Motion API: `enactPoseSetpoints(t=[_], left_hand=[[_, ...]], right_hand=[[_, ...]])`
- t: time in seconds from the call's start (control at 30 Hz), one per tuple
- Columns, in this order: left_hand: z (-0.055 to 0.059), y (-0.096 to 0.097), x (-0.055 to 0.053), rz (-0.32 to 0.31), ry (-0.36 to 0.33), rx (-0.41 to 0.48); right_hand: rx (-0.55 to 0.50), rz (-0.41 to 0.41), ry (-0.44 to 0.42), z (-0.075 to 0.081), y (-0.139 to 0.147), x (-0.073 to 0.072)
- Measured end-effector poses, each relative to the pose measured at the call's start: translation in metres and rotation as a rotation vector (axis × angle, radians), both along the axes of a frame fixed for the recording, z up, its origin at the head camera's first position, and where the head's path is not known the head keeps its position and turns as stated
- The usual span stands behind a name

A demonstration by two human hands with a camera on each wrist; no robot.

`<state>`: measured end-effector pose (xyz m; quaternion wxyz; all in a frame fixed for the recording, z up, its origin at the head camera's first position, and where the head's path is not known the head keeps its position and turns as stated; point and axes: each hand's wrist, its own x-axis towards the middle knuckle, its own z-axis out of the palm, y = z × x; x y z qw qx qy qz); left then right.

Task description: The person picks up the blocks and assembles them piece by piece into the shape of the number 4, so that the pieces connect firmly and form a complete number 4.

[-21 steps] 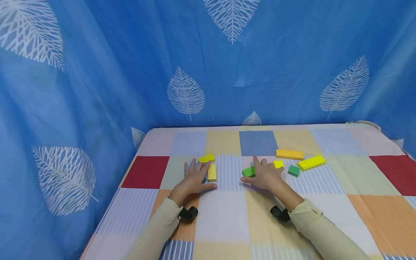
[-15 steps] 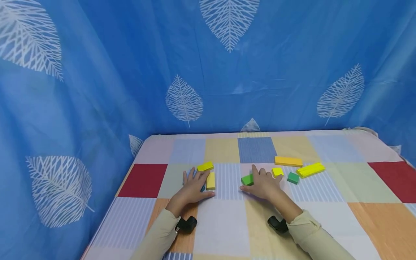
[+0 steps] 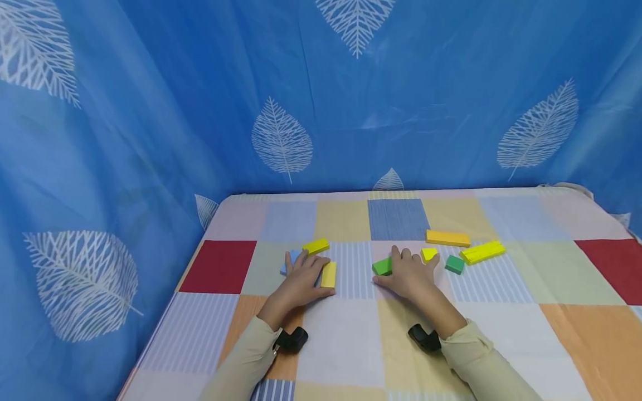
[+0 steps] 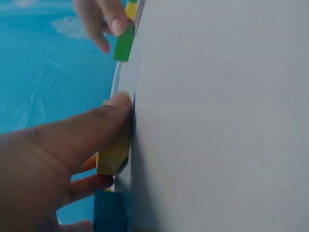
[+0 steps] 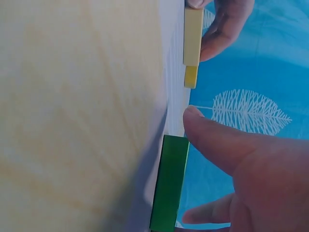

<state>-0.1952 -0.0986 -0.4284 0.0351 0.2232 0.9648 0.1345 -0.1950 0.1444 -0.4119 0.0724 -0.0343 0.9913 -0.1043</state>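
In the head view, my left hand [image 3: 299, 280] pinches a yellow block [image 3: 328, 274], thumb at its near end and fingertips at its far end. The left wrist view has my thumb lying against this yellow block [image 4: 114, 153]. Partly under that hand is a blue block [image 3: 293, 257], with a lime-yellow block [image 3: 315, 246] just beyond the fingertips. My right hand [image 3: 412, 275] rests with spread fingers about a green block [image 3: 382, 267], its right end hidden. Thumb and index finger straddle the green block [image 5: 170, 183] loosely. A small yellow block [image 3: 428, 254] lies behind the right hand.
To the right lie a dark green block [image 3: 455, 264], a long yellow block [image 3: 482, 252] and an orange block [image 3: 448, 238]. A patchwork cloth [image 3: 341, 334] covers the table. Blue leaf-patterned curtains [image 3: 426, 83] hang behind and at the left.
My left fingers have closed in on the yellow block, which has shifted slightly nearer and away from the lime-yellow one. More of the blue block shows. The right hand has barely moved.
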Motion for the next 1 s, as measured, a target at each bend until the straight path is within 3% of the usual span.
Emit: enactPoseSetpoints(t=[0.37,0.73,1.0], left_hand=[[0.009,0.031,0.032,-0.111,0.054,-0.092],[0.016,0.050,0.039,-0.237,-0.004,-0.153],[0.014,0.053,0.047,-0.266,0.006,-0.147]], right_hand=[[0.063,0.033,-0.012,0.002,0.000,-0.002],[0.038,0.121,-0.037,0.011,0.009,-0.006],[0.002,0.217,-0.030,0.014,0.012,0.002]])
